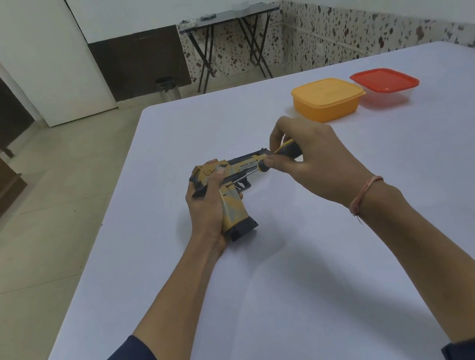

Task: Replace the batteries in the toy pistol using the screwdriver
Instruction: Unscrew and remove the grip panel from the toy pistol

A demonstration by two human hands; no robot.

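A yellow and dark toy pistol (236,208) lies on its side on the white table (307,277), barrel pointing right. My left hand (207,212) grips it round the back of the slide and the grip, thumb on top. My right hand (310,156) holds a screwdriver (283,154) with a black and yellow handle. Its thin metal shaft slants down to the left and its tip touches the pistol's side just above the trigger.
An orange lidded box (327,98) and a clear box with a red lid (386,86) stand side by side at the table's far right. The table's left edge drops to a tiled floor. A folding table (227,18) stands against the far wall.
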